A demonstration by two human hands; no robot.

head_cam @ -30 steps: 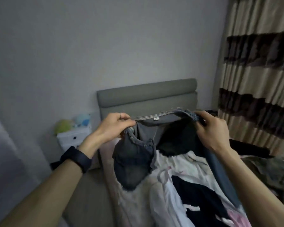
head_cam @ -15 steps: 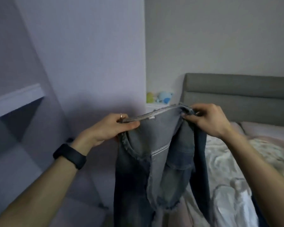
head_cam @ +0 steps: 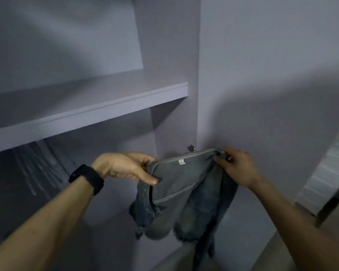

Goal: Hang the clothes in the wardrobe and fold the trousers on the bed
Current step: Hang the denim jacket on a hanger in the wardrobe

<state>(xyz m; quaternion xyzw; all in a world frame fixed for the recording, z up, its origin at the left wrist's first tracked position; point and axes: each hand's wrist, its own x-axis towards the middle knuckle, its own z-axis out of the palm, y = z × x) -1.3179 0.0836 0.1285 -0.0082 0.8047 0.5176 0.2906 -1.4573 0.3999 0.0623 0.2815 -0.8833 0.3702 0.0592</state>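
Pale lilac wardrobe [head_cam: 243, 94] fills the view, with its flat shelf [head_cam: 86, 112] up left and what look like thin pale hangers [head_cam: 37, 169] beneath. Faded grey-blue denim garment [head_cam: 184, 192] hangs before the side panel, top edge stretched level and body dropping straight down. Left hand [head_cam: 125, 167] pinches one corner, right hand [head_cam: 237, 169] the other. The hangers lie nearer the left.

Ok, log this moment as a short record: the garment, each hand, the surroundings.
garment: grey-blue denim garment, held up by its top edge, hanging limp
left hand: grips the edge's left end; black wristband on wrist
right hand: grips the edge's right end
surroundings: pale lilac wardrobe shelf upper left, above the hands
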